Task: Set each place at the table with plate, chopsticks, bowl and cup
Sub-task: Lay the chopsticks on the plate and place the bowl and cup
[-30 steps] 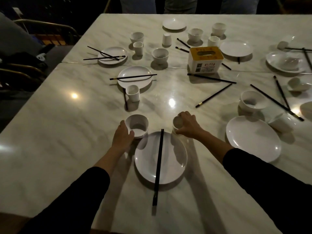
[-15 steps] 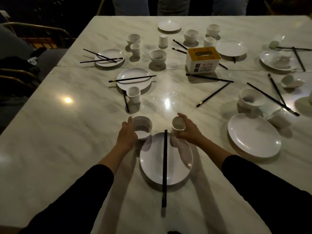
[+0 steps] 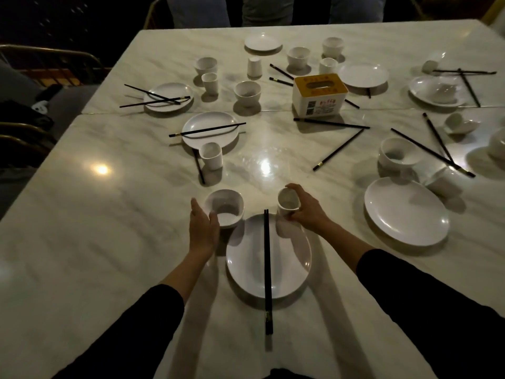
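Low centre of the frame, a pair of black chopsticks [image 3: 267, 269] lies along a white plate [image 3: 289, 265] on the marble surface [image 3: 109, 242]. Just beyond its rim, the left hand [image 3: 203, 229], fingers straight and together, seems to touch the bowl [image 3: 226, 207]; the right hand [image 3: 310, 212] curls its fingers round the cup [image 3: 287, 202].

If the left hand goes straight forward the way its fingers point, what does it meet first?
Bare table lies just ahead of the left hand. The first thing is probably the single chopstick beside the farther cup, though the hand might pass just left of it.
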### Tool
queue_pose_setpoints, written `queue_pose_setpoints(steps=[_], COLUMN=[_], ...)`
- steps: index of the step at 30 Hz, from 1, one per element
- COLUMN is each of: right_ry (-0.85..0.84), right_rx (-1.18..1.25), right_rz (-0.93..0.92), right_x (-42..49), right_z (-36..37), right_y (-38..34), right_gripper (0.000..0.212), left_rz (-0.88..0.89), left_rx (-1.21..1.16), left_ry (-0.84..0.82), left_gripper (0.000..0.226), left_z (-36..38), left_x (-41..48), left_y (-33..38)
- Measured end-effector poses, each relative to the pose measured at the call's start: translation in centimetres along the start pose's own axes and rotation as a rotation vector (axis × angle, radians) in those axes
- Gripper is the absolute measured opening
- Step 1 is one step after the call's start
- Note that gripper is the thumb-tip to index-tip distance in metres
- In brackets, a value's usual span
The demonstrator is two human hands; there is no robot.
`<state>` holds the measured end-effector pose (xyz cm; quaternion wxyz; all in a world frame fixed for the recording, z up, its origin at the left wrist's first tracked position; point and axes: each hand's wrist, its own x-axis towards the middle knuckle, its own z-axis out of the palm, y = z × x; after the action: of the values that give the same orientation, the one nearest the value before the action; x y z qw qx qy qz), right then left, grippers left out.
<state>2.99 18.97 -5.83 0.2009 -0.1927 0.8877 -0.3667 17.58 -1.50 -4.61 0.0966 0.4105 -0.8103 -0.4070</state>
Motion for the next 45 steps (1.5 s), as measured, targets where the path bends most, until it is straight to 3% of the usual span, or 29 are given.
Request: queue_pose_setpoints(steps=[6,11,17,29,33,38,42,45], right_ry=[0.037,0.077,0.087,0.005,0.045,0.100,0.125,0.112], right_rx=[0.028,0.051,0.052,0.000,-0.004,0.041,0.031,-0.004], right_rz=[0.031,0.081,0.112,0.154,0.190,0.215,0.225,0.214], right_x=[-0.7,-1.0,-1.3,-1.7,-2.0,-3.3,-4.9,-5.9], right_z=[-0.1,0.3,0.5,-0.6,-0.4,0.4,0.7,0.1], right_y=[0.5,0.5,0.3,0.0,-0.2,-0.1,0.9,1.7], right_gripper=[0.082,0.084,0.076,0.078,0.092,0.093,0.073,0.061], left_rz=[-0.130,0.027,0.120,0.168,0.185,0.092,0.285,0.526], left_rx=[-0.159,-0.141,0.015,0.085,0.099,0.202,0.293,0.272], left_ry=[-0.016,-0.076,-0.131,-0.159,-0.161,-0.091,0.016,-0.082], left_gripper=[0.047,0.029,0.054,0.051,0.055,0.032,0.022,0.014], left_z=[1.3,1.6,2.2,2.1,2.4,1.3,1.9,3.3], left_x=[-4.2,-5.2,-4.1,-3.7,-3.5,-5.3,-6.6,-7.8], left_y=[-0.9,-1.1,-2.6,-2.8,-3.4,-1.2,-0.9,0.1])
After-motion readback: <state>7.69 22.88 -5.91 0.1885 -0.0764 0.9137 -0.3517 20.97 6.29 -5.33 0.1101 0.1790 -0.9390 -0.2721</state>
